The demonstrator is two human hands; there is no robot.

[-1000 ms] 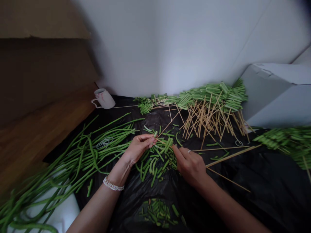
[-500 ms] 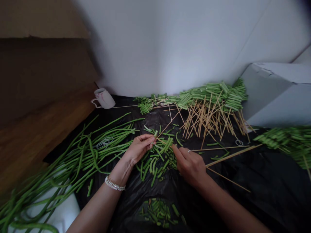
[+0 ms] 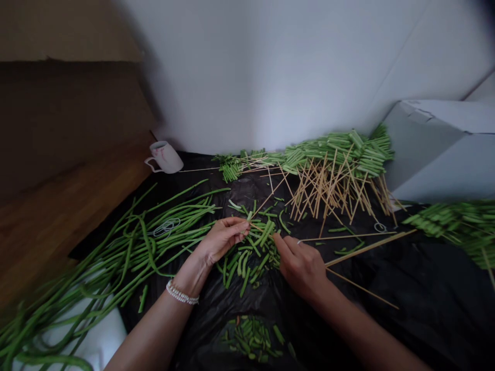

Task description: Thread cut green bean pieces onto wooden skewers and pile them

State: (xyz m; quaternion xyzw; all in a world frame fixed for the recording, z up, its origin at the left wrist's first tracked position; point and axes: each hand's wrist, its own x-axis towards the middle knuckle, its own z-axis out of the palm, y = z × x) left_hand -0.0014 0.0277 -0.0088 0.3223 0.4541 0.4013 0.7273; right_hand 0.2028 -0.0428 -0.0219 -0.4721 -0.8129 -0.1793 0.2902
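My left hand (image 3: 221, 238) pinches a short cut piece of green bean (image 3: 249, 215) at its fingertips, just above a heap of cut bean pieces (image 3: 252, 251) on the black plastic sheet (image 3: 406, 288). My right hand (image 3: 300, 267) is closed round a thin wooden skewer (image 3: 363, 248) whose long end runs out to the right; its tip points toward the left hand's bean piece. A beaded bracelet is on my left wrist and a ring on my right hand.
Long whole green beans (image 3: 116, 252) sprawl at the left. Finished bean skewers (image 3: 336, 154) are piled at the back by the wall, more (image 3: 456, 224) at the right. A white mug (image 3: 164, 156) stands back left, a grey box (image 3: 441, 149) at right, trimmings (image 3: 251, 337) near me.
Both hands have shifted only slightly; the left hand has dipped a little with its bean piece. Nothing else has moved.
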